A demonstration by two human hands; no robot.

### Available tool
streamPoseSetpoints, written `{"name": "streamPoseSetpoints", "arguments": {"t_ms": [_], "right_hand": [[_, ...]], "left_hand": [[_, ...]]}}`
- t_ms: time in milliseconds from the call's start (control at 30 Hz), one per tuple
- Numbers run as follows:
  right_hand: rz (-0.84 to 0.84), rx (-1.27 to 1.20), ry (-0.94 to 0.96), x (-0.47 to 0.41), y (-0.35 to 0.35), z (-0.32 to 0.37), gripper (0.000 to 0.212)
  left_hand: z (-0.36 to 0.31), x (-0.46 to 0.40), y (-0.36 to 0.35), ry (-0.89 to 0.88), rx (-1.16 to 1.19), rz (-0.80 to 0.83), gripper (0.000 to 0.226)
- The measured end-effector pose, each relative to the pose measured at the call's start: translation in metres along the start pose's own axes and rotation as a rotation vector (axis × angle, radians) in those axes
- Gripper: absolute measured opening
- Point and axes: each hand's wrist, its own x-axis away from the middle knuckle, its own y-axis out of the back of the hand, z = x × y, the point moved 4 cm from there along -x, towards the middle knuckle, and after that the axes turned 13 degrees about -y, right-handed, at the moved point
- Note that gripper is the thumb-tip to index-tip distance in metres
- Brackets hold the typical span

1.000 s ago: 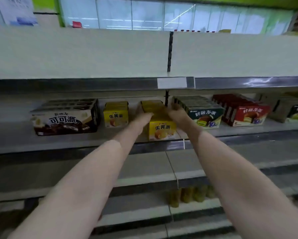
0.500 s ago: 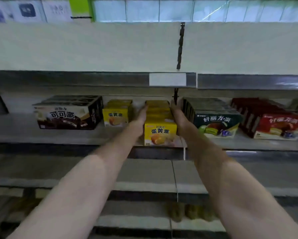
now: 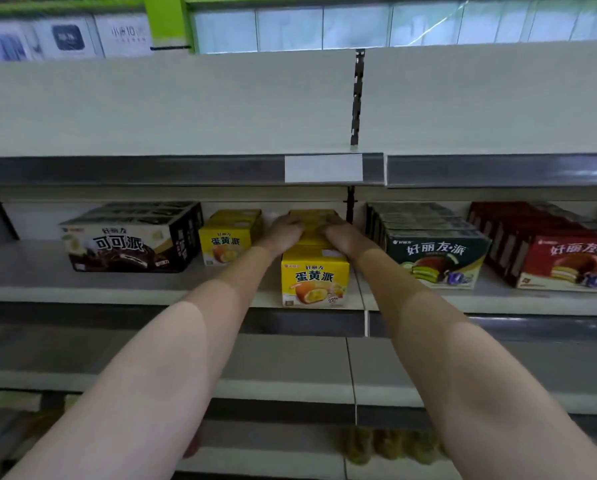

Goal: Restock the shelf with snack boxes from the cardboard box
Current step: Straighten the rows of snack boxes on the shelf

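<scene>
A single head-worn camera looks forward and slightly down at a store shelf from close range, about arm's length. Both forearms reach away from the lens toward the middle of the frame. The wide lens bends shelf edges; higher and lower shelves fill top and bottom.

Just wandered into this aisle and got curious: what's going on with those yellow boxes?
A person is stocking a shop shelf with snack boxes. Both arms reach in: the left hand and right hand rest on top of a row of yellow boxes, the front one standing at the shelf's edge. A shorter row of the same yellow boxes stands to its left, then a brown box. Green boxes and red boxes stand to the right. No cardboard box is in view.
</scene>
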Motion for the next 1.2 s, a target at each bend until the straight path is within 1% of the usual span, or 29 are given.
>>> {"name": "streamPoseSetpoints", "arguments": {"t_ms": [67, 100, 233, 300, 367, 433, 500, 533, 633, 700, 767, 933, 1000, 1033, 1100, 1133, 1200], "right_hand": [[-0.011, 0.028, 0.001, -0.003, 0.001, 0.0, 0.042], [-0.007, 0.049, 0.005, -0.003, 0.001, 0.001, 0.042], [-0.071, 0.141, -0.016, -0.018, 0.006, 0.003, 0.054], [-0.13, 0.253, -0.003, -0.019, 0.009, 0.009, 0.061], [-0.155, 0.337, 0.03, -0.011, 0.008, 0.017, 0.065], [-0.13, 0.267, 0.033, -0.011, 0.006, 0.019, 0.053], [-0.113, 0.194, 0.043, -0.013, 0.006, 0.016, 0.034], [-0.108, 0.182, 0.057, -0.014, 0.005, 0.014, 0.028], [-0.105, 0.186, 0.084, -0.016, 0.006, 0.014, 0.023], [-0.098, 0.192, 0.097, -0.014, 0.007, 0.014, 0.023], [-0.097, 0.193, 0.083, -0.005, 0.007, 0.015, 0.031], [-0.107, 0.32, 0.073, 0.013, 0.013, 0.031, 0.043], [-0.07, 0.419, 0.064, 0.018, 0.019, 0.037, 0.04], [-0.043, 0.484, 0.068, 0.021, 0.02, 0.039, 0.037], [0.008, 0.604, 0.066, 0.03, 0.021, 0.042, 0.037], [0.023, 0.659, 0.053, 0.033, 0.021, 0.041, 0.041], [0.04, 0.748, 0.003, 0.038, 0.016, 0.035, 0.057]], "left_hand": [[-0.003, 0.0, 0.002, -0.021, -0.062, 0.024, 0.027], [-0.003, -0.001, 0.003, -0.028, -0.091, 0.034, 0.025], [-0.006, -0.006, 0.009, -0.073, -0.213, 0.03, 0.022], [-0.009, -0.012, 0.011, -0.087, -0.248, 0.019, 0.028], [-0.009, -0.016, 0.009, -0.074, -0.272, 0.019, 0.04], [-0.006, -0.019, 0.004, -0.033, -0.233, 0.03, 0.045], [-0.001, -0.022, 0.001, -0.02, -0.171, 0.046, 0.038], [0.0, -0.023, 0.0, -0.019, -0.164, 0.045, 0.036], [0.003, -0.027, 0.0, -0.015, -0.178, 0.052, 0.036], [0.002, -0.028, -0.001, -0.028, -0.191, 0.06, 0.035], [0.0, -0.026, -0.001, -0.042, -0.219, 0.049, 0.033], [-0.018, -0.016, 0.013, -0.174, -0.346, 0.017, 0.022], [-0.025, -0.015, 0.024, -0.172, -0.342, 0.086, 0.026], [-0.029, -0.012, 0.029, -0.176, -0.348, 0.143, 0.029], [-0.036, -0.005, 0.039, -0.185, -0.385, 0.254, 0.035], [-0.038, 0.0, 0.04, -0.18, -0.401, 0.313, 0.037], [-0.035, 0.009, 0.036, -0.152, -0.444, 0.428, 0.041]]}}
